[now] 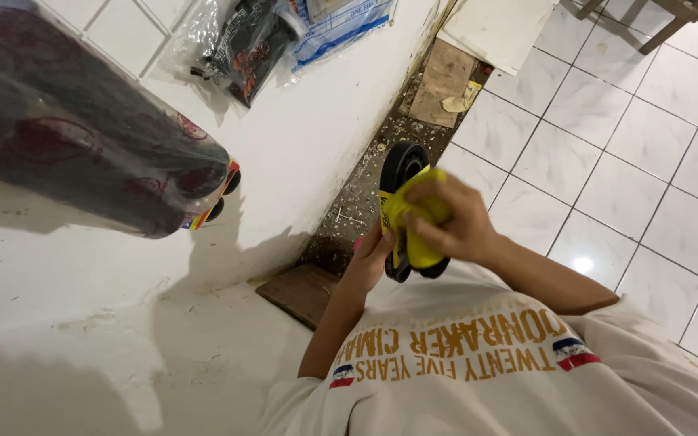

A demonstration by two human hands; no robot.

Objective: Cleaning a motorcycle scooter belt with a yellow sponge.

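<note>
I hold a yellow toy vehicle (407, 242) with big black wheels (401, 165) out in front of my chest, above the floor. My left hand (369, 258) grips its lower left side from beneath. My right hand (450, 222) is closed over its yellow top on the right. One black wheel sticks up at the far end, and smaller black wheels show below my right hand. Both hands touch the toy.
A white wall (300, 145) runs along my left. Plastic-wrapped toys hang on it: a large dark bundle (82, 137) close by, a small wheeled toy (220, 194), another bag (244, 40). Debris lies along the wall's foot (365, 186). White tiled floor (624, 145) spreads right.
</note>
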